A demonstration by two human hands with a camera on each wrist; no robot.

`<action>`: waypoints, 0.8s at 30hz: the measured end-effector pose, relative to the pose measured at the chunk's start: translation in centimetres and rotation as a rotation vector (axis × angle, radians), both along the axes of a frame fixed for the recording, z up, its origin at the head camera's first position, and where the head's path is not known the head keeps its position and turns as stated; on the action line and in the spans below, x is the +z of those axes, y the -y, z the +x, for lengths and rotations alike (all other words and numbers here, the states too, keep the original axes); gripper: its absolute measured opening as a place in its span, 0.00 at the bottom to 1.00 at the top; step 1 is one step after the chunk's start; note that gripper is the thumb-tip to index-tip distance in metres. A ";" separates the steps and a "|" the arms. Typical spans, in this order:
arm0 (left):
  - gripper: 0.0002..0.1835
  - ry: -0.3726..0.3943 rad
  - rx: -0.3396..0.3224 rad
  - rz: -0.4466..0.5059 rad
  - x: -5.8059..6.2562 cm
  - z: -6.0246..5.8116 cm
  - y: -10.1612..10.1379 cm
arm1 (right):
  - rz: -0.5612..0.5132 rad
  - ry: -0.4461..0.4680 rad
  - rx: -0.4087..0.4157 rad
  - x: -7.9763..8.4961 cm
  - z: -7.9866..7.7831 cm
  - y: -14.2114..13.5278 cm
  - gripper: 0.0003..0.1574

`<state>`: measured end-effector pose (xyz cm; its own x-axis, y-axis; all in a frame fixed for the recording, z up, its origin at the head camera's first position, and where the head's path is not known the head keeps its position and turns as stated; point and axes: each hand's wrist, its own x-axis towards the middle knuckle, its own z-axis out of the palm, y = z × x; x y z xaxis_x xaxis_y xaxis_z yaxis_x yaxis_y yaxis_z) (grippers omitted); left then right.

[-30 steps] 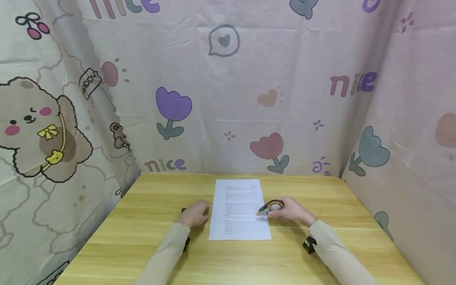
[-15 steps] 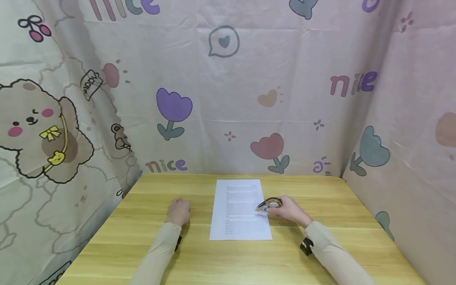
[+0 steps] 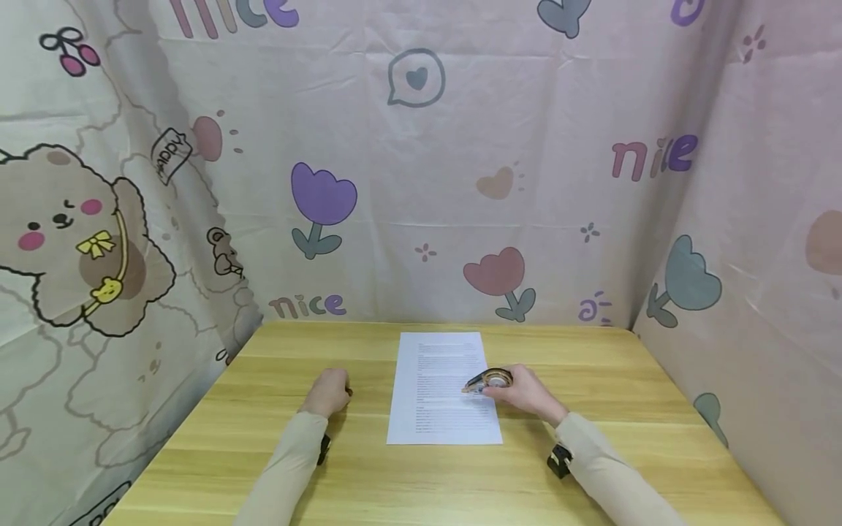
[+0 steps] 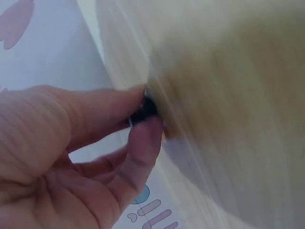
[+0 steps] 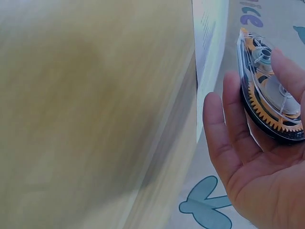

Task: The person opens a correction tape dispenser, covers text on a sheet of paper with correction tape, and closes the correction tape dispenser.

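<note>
My right hand (image 3: 526, 391) grips a correction tape dispenser (image 3: 490, 380) over the right side of a printed sheet of paper (image 3: 437, 431). In the right wrist view the clear dispenser (image 5: 264, 90) shows orange gears and a black edge, its orange tip pointing up and away from the palm. Left of the sheet, my left hand (image 3: 327, 392) is low over the table. The left wrist view shows its thumb and index finger pinching a small black cap-like piece (image 4: 144, 111), partly hidden by the fingertips.
The light wooden table (image 3: 368, 482) reaches back to a patterned cloth backdrop (image 3: 421, 183), with cloth also hanging at both sides. A black wrist device (image 3: 560, 461) sits at the right sleeve, another at the left.
My left hand has moved left, away from the sheet's edge, still with the small piece. My right hand has shifted slightly left with the correction tape. The sheet lies almost where it was.
</note>
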<state>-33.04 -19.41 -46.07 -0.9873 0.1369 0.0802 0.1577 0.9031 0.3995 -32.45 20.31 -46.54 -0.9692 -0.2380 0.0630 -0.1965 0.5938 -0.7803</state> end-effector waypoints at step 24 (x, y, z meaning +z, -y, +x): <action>0.11 -0.030 -0.036 0.327 0.0 -0.3 -2.3 | -0.200 0.063 -0.076 -0.2 -0.1 1.4 0.32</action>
<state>-33.34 -17.09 -46.07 -0.9787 0.1342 0.1551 0.2038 0.7211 0.6621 -32.54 18.93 -46.75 -0.9875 -0.1527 0.0403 -0.1040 0.4369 -0.8935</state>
